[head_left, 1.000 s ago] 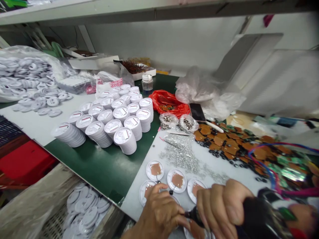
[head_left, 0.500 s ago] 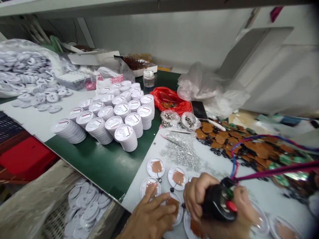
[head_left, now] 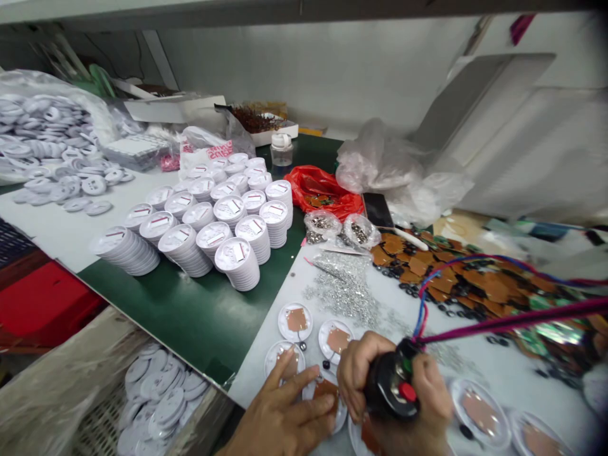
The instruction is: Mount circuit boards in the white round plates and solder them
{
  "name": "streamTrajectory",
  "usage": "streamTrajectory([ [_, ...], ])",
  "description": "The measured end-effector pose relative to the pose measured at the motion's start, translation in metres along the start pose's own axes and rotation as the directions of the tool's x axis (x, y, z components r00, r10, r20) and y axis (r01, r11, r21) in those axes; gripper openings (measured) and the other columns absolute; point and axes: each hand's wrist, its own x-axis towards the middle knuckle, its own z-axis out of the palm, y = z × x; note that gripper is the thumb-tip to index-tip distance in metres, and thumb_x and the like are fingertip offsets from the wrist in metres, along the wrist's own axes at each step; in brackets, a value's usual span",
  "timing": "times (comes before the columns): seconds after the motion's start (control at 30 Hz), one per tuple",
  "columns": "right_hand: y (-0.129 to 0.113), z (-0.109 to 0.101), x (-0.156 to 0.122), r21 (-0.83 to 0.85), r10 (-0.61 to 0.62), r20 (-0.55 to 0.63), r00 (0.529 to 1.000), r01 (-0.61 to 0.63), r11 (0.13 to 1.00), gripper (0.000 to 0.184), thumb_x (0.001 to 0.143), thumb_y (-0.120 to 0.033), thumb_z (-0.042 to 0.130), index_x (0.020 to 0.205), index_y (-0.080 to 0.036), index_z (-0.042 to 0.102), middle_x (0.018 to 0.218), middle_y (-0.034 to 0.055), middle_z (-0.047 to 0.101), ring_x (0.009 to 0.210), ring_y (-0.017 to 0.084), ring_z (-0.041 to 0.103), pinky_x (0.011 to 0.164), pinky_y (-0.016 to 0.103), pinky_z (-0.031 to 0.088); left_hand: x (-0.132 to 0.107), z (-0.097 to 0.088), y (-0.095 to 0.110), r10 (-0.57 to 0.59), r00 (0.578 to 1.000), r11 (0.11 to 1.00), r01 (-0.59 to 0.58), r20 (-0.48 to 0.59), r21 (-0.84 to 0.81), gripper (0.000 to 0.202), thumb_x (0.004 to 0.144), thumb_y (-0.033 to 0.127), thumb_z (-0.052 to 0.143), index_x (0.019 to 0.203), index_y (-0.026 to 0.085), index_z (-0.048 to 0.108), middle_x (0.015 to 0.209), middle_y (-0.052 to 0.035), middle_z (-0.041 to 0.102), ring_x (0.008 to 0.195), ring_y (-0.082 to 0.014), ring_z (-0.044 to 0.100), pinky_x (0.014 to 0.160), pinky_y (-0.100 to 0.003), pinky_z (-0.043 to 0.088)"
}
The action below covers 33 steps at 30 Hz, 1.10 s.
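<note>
My right hand (head_left: pixel 375 373) is wrapped round a black power screwdriver (head_left: pixel 393 387) with a red button, held upright over a white round disc with a brown board (head_left: pixel 327 394) at the near edge of the white sheet. Coloured cables (head_left: pixel 479 320) run from the tool off to the right. My left hand (head_left: pixel 280 415) lies flat with fingers stretched out, pressing on that disc and touching a neighbouring disc (head_left: pixel 284 361). Two more discs with brown boards (head_left: pixel 295 321) lie just beyond.
Stacks of white round parts (head_left: pixel 209 221) stand on the green mat. A pile of small silver screws (head_left: pixel 344 288) lies beyond my hands. Brown boards and black rings (head_left: pixel 456 278) spread to the right. A red bag (head_left: pixel 320 190), a phone (head_left: pixel 377 210) and clear bags sit behind.
My right hand has turned the screwdriver from lying sideways to upright and moved it left over the disc. My left hand has opened flat on the discs.
</note>
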Motion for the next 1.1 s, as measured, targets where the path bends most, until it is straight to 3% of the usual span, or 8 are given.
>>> streamTrajectory([
  [0.37,0.005,0.013,0.002,-0.155,-0.008,0.040,0.999,0.015,0.988,0.057,0.096,-0.064,0.044,0.063,-0.021,0.063,0.051,0.0003,0.051,0.045,0.013,0.042,0.043,0.027,0.029,0.005,0.007,0.000,-0.044,0.987,0.996,0.031,-0.157,-0.083,0.036,0.110,0.025,0.045,0.092,0.033,0.075,0.099,0.0163,0.079,0.132,-0.0148,0.058,0.131,-0.051,0.012],
  [0.47,-0.013,0.012,0.003,-0.074,-0.027,0.053,0.998,0.031,0.997,0.062,0.090,-0.075,0.043,0.067,-0.022,0.068,0.050,0.0008,0.051,0.045,0.016,0.044,0.043,0.029,0.034,0.002,0.008,-0.003,0.008,0.997,1.000,-0.009,-0.076,-0.013,0.028,0.107,0.026,0.051,0.095,0.034,0.076,0.105,0.0164,0.079,0.133,-0.0156,0.058,0.131,-0.052,0.012],
  [0.57,-0.045,0.006,0.014,-0.032,-0.099,-0.014,0.995,0.099,0.995,0.069,0.085,-0.083,0.038,0.070,-0.024,0.071,0.051,0.0015,0.052,0.049,0.018,0.050,0.050,0.033,0.045,0.002,0.008,-0.002,0.025,0.993,0.998,-0.019,-0.119,0.052,0.020,0.102,0.025,0.062,0.089,0.033,0.075,0.102,0.0158,0.079,0.136,-0.0170,0.056,0.130,-0.051,0.019],
  [0.63,-0.061,0.001,0.028,-0.037,-0.165,-0.085,0.983,0.163,0.986,0.064,0.086,-0.077,0.044,0.066,-0.022,0.070,0.049,0.0016,0.053,0.046,0.017,0.050,0.045,0.030,0.042,0.003,0.009,0.002,0.000,0.983,0.998,0.012,-0.182,0.065,0.024,0.103,0.023,0.060,0.085,0.030,0.074,0.097,0.0144,0.079,0.133,-0.0172,0.059,0.128,-0.050,0.025],
  [0.77,-0.058,-0.009,0.057,-0.074,-0.238,-0.224,0.945,0.228,0.971,0.059,0.084,-0.071,0.054,0.059,-0.020,0.067,0.045,0.0006,0.052,0.039,0.014,0.047,0.038,0.025,0.037,0.007,0.013,0.008,-0.075,0.962,0.996,0.085,-0.262,0.028,0.033,0.106,0.019,0.050,0.085,0.029,0.074,0.092,0.0113,0.080,0.120,-0.0157,0.067,0.127,-0.048,0.028],
  [0.93,-0.030,-0.019,0.068,-0.102,-0.186,-0.228,0.956,0.167,0.981,0.057,0.088,-0.067,0.054,0.060,-0.019,0.066,0.045,0.0011,0.054,0.039,0.013,0.047,0.039,0.024,0.035,0.019,0.004,0.007,-0.105,0.972,0.994,0.107,-0.212,-0.001,0.041,0.110,0.022,0.040,0.085,0.027,0.072,0.091,0.0107,0.080,0.111,-0.0139,0.069,0.129,-0.045,0.018],
  [1.07,-0.038,-0.016,0.063,-0.069,-0.190,-0.204,0.960,0.179,0.981,0.058,0.085,-0.070,0.055,0.060,-0.019,0.067,0.045,0.0011,0.053,0.040,0.014,0.047,0.039,0.025,0.036,0.040,-0.025,-0.003,-0.238,0.954,0.968,0.218,-0.184,-0.124,0.036,0.110,0.030,0.038,0.095,0.025,0.071,0.082,0.0055,0.076,0.090,-0.0127,0.069,0.122,-0.032,0.023],
  [1.1,-0.044,-0.014,0.060,-0.047,-0.189,-0.191,0.963,0.183,0.982,0.059,0.085,-0.071,0.054,0.059,-0.019,0.067,0.045,0.0009,0.052,0.040,0.014,0.048,0.040,0.026,0.037,0.047,-0.032,-0.005,-0.250,0.968,0.956,0.242,-0.030,-0.165,0.029,0.109,0.028,0.042,0.106,0.023,0.070,0.090,0.0024,0.076,0.092,-0.0138,0.069,0.118,-0.032,0.029],
])
